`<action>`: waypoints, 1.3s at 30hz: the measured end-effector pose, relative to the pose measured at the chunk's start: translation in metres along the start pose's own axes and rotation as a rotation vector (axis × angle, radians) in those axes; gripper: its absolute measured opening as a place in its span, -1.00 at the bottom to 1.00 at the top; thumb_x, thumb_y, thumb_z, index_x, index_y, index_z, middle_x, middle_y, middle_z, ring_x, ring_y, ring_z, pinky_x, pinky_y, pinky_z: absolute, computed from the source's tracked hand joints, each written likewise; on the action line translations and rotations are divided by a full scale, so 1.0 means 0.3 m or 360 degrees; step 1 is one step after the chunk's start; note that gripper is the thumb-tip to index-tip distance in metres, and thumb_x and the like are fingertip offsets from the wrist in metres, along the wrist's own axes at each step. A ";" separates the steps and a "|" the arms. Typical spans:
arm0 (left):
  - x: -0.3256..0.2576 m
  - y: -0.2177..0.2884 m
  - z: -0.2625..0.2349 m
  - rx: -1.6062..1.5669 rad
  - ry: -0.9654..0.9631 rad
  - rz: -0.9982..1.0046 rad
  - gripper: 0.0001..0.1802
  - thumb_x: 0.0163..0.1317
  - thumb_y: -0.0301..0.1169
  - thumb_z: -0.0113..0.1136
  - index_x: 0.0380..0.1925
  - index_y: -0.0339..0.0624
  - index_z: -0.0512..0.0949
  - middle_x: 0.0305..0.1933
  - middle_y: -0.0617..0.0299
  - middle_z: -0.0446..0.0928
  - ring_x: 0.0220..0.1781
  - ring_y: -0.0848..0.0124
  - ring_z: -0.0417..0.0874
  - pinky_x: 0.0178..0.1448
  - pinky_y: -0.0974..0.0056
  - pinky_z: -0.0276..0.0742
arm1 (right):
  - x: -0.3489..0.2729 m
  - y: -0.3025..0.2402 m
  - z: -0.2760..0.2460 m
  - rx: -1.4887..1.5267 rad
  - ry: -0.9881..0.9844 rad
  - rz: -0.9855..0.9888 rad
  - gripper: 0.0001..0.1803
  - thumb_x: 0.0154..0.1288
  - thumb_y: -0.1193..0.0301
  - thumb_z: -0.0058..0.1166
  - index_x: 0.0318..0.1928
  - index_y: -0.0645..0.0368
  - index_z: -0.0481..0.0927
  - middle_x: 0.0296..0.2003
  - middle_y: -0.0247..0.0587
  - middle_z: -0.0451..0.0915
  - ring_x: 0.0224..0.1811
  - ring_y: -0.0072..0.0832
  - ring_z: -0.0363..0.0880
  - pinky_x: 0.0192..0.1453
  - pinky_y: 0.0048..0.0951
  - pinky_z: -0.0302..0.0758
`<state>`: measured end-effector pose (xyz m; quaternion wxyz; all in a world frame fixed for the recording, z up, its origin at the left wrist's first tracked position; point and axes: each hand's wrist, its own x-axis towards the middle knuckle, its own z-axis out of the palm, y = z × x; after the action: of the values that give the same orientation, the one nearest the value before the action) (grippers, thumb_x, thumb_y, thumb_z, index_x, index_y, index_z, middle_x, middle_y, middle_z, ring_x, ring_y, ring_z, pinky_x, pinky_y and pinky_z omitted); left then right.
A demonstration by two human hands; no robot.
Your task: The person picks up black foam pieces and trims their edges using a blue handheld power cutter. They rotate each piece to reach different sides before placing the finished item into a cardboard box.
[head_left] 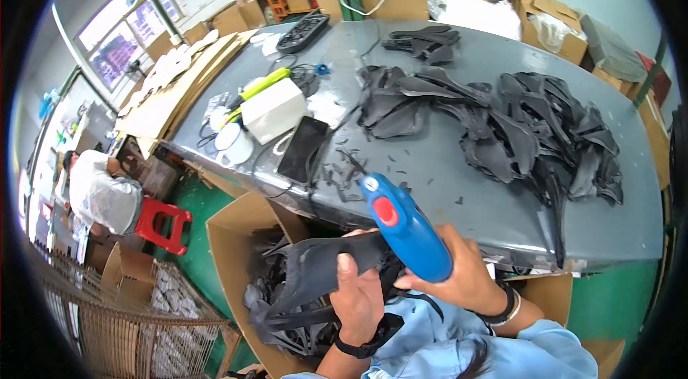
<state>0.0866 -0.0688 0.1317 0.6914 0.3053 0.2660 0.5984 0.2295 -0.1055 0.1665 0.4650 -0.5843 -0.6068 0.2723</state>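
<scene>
My right hand (464, 271) is wrapped round a blue hand-held power tool (417, 244) with a red button. A dark narrow tip on the tool points away over the table edge. My left hand (360, 309) grips a dark grey shaped sheet piece (315, 264), thumb on top and fingers mostly hidden beneath. This piece is held over an open cardboard box (228, 253) with dark strips and scraps (287, 332) inside. Small dark offcuts (344, 182) lie on the grey table (430, 203) beyond the tool.
Piles of dark grey pieces (545, 128) cover the table's right and back. Towards the left lie a black phone (304, 150), a white box (274, 110), a white mug (233, 144) and cables. A person (104, 193) sits far left by a red stool (163, 225).
</scene>
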 end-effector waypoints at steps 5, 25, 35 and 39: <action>0.035 0.052 -0.005 -0.0427 -0.0041 0.0641 -0.53 0.40 -0.13 -0.11 0.16 -0.19 0.26 0.20 0.05 0.35 0.17 0.22 0.44 0.30 0.13 0.31 | -0.103 0.030 0.080 -0.0219 -0.0085 -0.0222 -0.34 -0.10 0.06 0.41 -0.19 0.32 0.43 -0.52 -0.07 0.59 -0.51 -0.18 0.64 -0.43 -0.31 0.54; 0.035 0.096 -0.068 0.0063 0.0121 0.0657 -0.53 0.34 -0.12 -0.04 0.08 -0.25 0.32 0.10 -0.10 0.41 0.05 0.23 0.51 0.11 0.24 0.45 | -0.106 0.018 0.063 -0.0393 -0.0118 -0.0391 -0.44 -0.08 0.11 0.40 -0.26 0.29 0.47 -0.64 -0.15 0.52 -0.66 -0.25 0.55 -0.55 -0.33 0.44; 0.018 0.194 -0.047 0.0243 0.0219 0.0509 -0.59 0.24 -0.27 0.11 -0.06 -0.39 0.39 -0.05 -0.12 0.50 0.02 0.07 0.57 0.13 0.09 0.48 | -0.116 0.057 0.053 -0.0536 -0.0133 -0.0469 -0.46 -0.18 0.35 0.39 -0.18 0.31 0.46 -0.54 -0.12 0.56 -0.57 -0.25 0.56 -0.44 -0.34 0.45; 0.013 0.207 -0.028 0.0346 0.0175 0.0527 -0.64 0.18 -0.41 0.14 -0.05 -0.38 0.41 -0.07 -0.02 0.51 0.02 0.15 0.55 0.20 0.09 0.38 | -0.117 0.055 0.047 -0.0563 -0.0176 -0.0470 -0.44 -0.21 0.35 0.39 -0.16 0.32 0.45 -0.52 -0.13 0.56 -0.54 -0.27 0.57 -0.44 -0.36 0.43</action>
<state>0.0398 -0.0580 0.1721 0.5311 0.3845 0.3124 0.6874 0.2206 -0.1335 0.1374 0.3562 -0.5459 -0.7484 0.1223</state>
